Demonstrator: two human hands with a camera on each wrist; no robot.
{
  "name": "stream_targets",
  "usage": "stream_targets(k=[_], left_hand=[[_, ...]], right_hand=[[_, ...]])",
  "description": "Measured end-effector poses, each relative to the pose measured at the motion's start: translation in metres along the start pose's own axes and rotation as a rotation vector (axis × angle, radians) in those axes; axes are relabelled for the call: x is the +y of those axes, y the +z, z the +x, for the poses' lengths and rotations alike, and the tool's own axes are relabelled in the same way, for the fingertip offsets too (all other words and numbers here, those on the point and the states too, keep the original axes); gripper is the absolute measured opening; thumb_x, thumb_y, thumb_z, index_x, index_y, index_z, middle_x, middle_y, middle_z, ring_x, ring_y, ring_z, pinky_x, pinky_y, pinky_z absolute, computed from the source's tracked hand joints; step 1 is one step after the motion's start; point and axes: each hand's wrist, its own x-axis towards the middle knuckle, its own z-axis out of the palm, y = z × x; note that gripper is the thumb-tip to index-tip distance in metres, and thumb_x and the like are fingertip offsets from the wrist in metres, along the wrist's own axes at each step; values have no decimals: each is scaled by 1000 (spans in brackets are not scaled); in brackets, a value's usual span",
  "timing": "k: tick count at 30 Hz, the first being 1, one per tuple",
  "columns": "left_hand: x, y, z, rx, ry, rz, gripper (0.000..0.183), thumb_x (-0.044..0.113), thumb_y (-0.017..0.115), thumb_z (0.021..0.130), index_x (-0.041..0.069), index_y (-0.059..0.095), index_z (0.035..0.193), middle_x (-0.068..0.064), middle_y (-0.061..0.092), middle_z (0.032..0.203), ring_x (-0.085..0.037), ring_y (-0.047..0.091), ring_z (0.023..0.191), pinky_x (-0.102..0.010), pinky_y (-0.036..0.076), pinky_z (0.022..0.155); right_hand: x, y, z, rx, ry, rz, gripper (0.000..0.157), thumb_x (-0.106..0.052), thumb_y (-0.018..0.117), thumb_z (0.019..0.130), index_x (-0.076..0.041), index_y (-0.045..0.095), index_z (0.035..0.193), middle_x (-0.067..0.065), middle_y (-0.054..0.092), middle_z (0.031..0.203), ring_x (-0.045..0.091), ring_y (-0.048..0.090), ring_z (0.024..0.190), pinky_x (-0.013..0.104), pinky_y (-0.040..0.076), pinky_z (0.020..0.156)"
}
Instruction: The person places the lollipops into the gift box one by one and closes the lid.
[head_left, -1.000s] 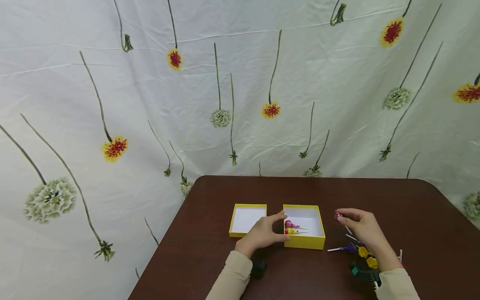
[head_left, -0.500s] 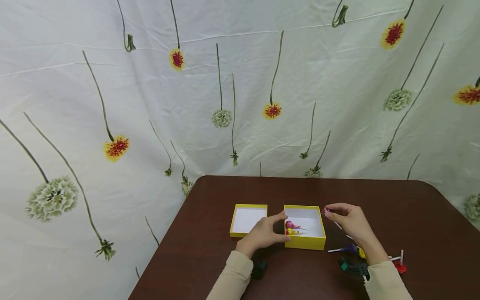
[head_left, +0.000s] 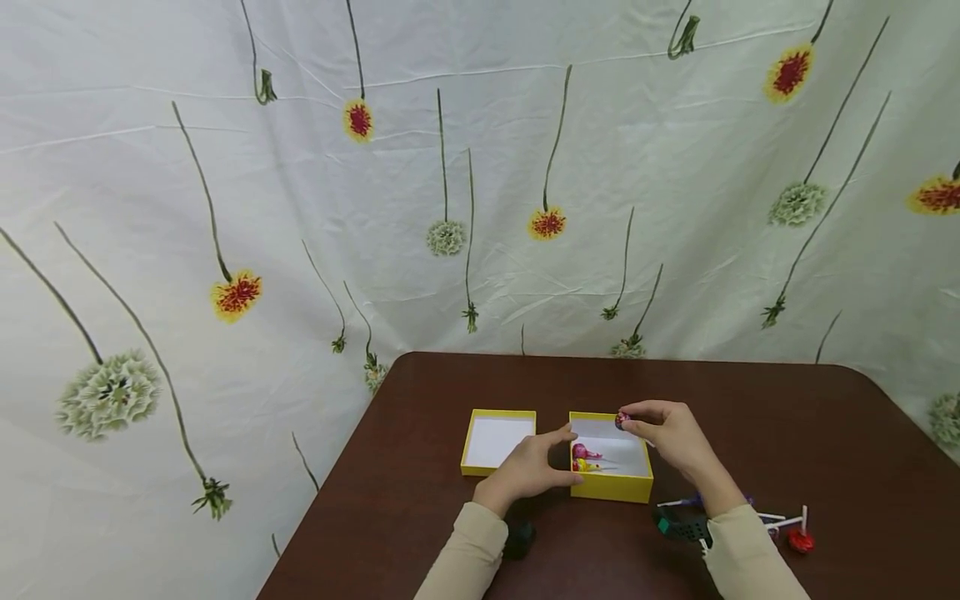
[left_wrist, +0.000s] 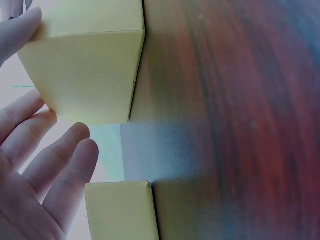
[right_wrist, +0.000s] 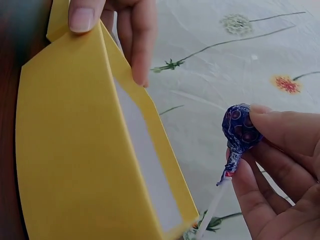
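Note:
My left hand (head_left: 521, 471) grips the left side of an open yellow box (head_left: 611, 490), thumb at the front corner and fingertips at the rim farther back. Inside the box, which is white, lie a pink lollipop (head_left: 583, 452) and a yellow-and-red lollipop (head_left: 583, 466). My right hand (head_left: 670, 432) is over the box's right rim and pinches a wrapped lollipop (right_wrist: 242, 127) by its head. In the right wrist view its wrapper is blue with dark round spots, and its white stick points downward.
The yellow box lid (head_left: 498, 437) lies white side up, left of the box. A red lollipop (head_left: 801, 542) and other white sticks are on the dark brown table (head_left: 600, 550), partly hidden by my right forearm. A flower-print cloth (head_left: 390, 167) hangs behind the table.
My right hand has carried the pinched lollipop leftward, from right of the box to over its right part. My left hand keeps its grip on the box.

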Motion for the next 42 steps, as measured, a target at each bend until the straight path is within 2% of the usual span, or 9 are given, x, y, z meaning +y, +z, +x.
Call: stream_targets(k=[7,16,24,31,42], left_hand=[[0,0,1,-2,-1,2,68,40,78,86,15,55,145,2,41,159,-22,45,143,-46,40,116],[2,-1,1,-3,12,17,67,39,78,87,14,55,144,0,41,159,-24,47,142,-46,42,115],[1,0,-2,-5,2,15,66,39,77,87,15,54,145,1,40,160,-24,47,142,-46,43,114],[2,-1,-2,-4,8,11,68,39,77,88,14,53,146,1,40,160,-24,47,142,-45,43,113],[0,0,0,-9,3,9,68,40,77,88,19,51,148,4,39,160,-24,47,142,-46,44,113]], right_hand=[[-6,12,10,-31,-56,-22,22,-10,71,92,-2,75,113,16,74,112,22,66,94,35,60,83],[-6,30,19,-42,-77,-77,16,-6,71,91,-3,77,105,14,74,105,20,64,88,33,59,79],[0,44,26,-44,-40,-68,13,-5,73,89,-2,77,101,12,73,100,18,63,83,35,60,78],[0,50,30,-12,16,-99,10,-8,75,89,-4,79,97,10,75,97,18,65,79,38,61,79],[0,63,35,19,68,-112,10,-7,75,89,-2,79,96,14,75,101,22,68,85,40,61,81]])
